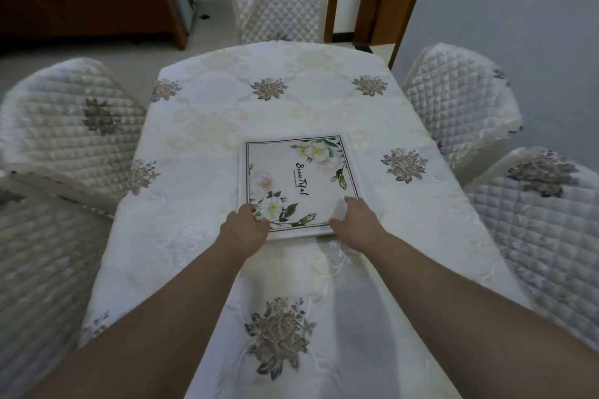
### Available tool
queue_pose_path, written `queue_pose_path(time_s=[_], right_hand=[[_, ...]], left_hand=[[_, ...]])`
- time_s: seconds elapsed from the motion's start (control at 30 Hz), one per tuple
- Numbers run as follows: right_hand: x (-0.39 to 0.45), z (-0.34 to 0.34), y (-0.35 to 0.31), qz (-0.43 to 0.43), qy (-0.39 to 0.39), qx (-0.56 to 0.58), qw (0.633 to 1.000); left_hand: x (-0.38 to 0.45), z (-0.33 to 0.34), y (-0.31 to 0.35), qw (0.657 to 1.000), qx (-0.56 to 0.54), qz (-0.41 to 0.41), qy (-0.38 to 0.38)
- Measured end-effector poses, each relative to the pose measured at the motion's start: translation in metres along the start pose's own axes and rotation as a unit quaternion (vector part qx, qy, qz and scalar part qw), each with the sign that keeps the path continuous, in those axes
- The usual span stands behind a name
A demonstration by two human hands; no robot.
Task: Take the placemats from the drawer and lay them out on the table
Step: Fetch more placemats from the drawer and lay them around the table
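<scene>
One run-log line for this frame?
stage: laying out | placemats: stacked on table | left hand: grips near-left corner | right hand: grips near-right corner

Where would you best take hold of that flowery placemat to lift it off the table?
At its near corners, coming from the near edge, where the left hand and right hand already sit. The placemat lies flat and thin, so the grip must pinch an edge.

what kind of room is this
Most likely a home dining room: a table under an embroidered cloth, quilted-cover chairs around it, and a floral placemat lying on it.
</scene>
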State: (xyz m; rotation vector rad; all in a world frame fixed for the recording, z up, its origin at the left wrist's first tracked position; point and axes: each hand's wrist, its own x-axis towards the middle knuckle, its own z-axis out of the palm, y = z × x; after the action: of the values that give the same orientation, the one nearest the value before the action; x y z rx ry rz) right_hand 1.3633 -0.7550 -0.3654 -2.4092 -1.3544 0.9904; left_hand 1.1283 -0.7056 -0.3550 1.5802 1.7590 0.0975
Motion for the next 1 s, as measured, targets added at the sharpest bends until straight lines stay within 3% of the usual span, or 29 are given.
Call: queue_pose_path(time_s=[0.13,0.27,0.37,0.47,0.57,0.73,1.0], right_hand=[[0.015,0.006,0.002,0.043,0.022,-0.045,0.998],[0.024,0.002,0.008,0.063,0.065,-0.038,0.995],[0.029,-0.005,0.014,0.042,0.114,-0.025,0.992],[0.027,-0.013,0.017,0.022,0.139,0.082,0.987],[0.022,-0.019,0.014,-0.008,0.111,0.114,0.987],[0.018,-0.028,0.002,-0.019,0.003,0.035,0.999],[-0.013,-0.031,0.004,-0.049,0.069,0.013,0.996]], left_hand=[[0.01,0.003,-0.003,0.998,0.012,-0.015,0.055],[0.013,-0.003,-0.002,0.992,-0.089,0.0,0.084],[0.015,-0.008,0.004,0.987,-0.132,0.034,0.08],[0.015,-0.014,0.011,0.985,-0.174,0.018,0.004],[0.011,-0.015,0.013,0.987,-0.152,0.012,-0.052],[0.001,-0.013,0.007,0.994,-0.079,0.07,-0.001],[-0.023,-0.008,0.006,0.991,-0.087,0.106,0.005]])
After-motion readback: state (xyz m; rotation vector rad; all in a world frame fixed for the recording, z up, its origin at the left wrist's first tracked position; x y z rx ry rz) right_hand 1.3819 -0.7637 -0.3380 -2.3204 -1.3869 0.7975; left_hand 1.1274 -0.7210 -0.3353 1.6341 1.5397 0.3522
